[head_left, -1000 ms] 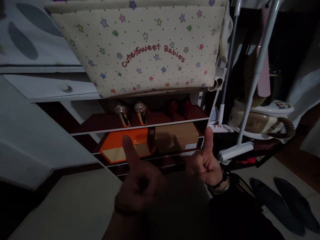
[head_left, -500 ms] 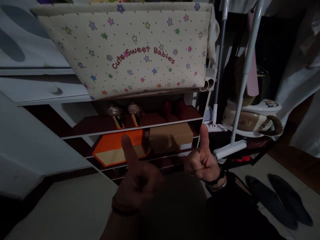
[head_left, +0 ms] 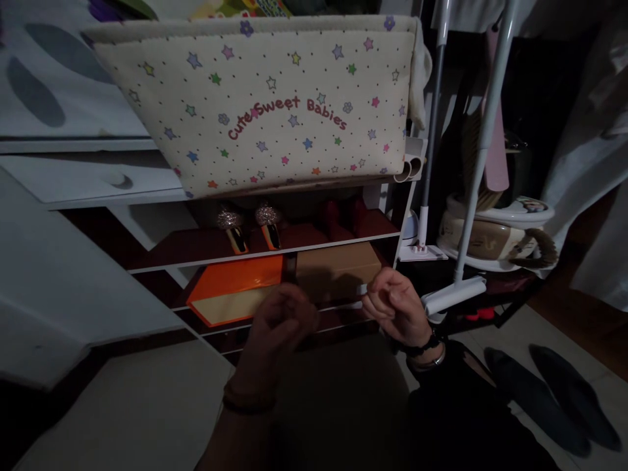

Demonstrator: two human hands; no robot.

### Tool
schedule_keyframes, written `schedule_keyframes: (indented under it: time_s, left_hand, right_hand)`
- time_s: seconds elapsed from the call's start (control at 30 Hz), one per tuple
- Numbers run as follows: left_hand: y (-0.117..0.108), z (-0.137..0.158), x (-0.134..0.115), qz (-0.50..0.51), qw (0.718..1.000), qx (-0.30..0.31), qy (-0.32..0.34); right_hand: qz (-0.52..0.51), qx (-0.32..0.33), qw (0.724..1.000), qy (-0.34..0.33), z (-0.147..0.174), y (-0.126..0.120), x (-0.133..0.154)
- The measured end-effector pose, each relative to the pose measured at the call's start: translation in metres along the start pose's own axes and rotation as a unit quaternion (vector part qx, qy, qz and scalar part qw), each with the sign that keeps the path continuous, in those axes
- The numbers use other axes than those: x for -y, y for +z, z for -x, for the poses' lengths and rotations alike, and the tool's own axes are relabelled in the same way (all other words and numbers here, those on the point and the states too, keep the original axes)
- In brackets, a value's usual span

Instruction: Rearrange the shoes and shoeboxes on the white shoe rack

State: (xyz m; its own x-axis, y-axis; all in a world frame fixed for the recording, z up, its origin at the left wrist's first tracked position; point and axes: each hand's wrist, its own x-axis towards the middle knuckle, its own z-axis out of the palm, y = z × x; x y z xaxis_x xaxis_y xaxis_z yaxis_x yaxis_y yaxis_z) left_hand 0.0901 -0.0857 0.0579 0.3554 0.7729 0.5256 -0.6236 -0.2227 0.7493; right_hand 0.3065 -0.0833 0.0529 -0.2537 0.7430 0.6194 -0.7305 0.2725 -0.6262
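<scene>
My left hand (head_left: 279, 328) hovers with its fingers curled in, nothing visible in it, in front of an orange box (head_left: 240, 271) with a cream front side. To the right, my right hand (head_left: 396, 306) is also curled closed and holds nothing that I can see. Behind it, partly hidden, a brown cardboard box (head_left: 333, 268) with a small pale label lies on the same shelf. On the shelf above stand glittery heeled shoes (head_left: 268, 219) with shiny gold heels, and dark red shoes (head_left: 331, 216) further right. Neither hand appears to touch the boxes.
A star-print fabric basket (head_left: 275, 85) tops the shoe rack (head_left: 161, 252). Long-handled cleaning tools (head_left: 483, 137), including a white roller head (head_left: 454, 294), lean at right beside a lidded pot (head_left: 485, 235). Dark slippers (head_left: 544, 399) lie on the tiled floor. A white drawer (head_left: 88, 176) is at left.
Both index fingers, stretched upward before, have curled in with the other fingers. The view has shifted a little, so the rack and basket appear slightly lower and further right.
</scene>
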Motion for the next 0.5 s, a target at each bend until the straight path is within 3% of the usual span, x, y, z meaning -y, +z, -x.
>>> schedule_keyframes:
  time_s: [0.13,0.33,0.43,0.5]
  left_hand:
    - [-0.013,-0.010,0.006,-0.010,0.997,-0.076,-0.027]
    - [-0.032,-0.011,0.026,-0.044,0.983,-0.161,-0.077]
    - [-0.052,-0.005,0.047,-0.107,0.963,-0.225,-0.100]
    - [-0.070,0.000,0.065,-0.182,0.939,-0.272,-0.103]
  right_hand:
    - [0.009,-0.103,0.995,0.013,-0.005,-0.007,0.000]
    - [0.043,-0.167,0.984,0.039,-0.009,-0.015,-0.006]
    - [0.120,-0.210,0.969,0.044,-0.006,-0.030,-0.020]
    - [0.223,-0.261,0.939,0.031,-0.002,-0.049,-0.028]
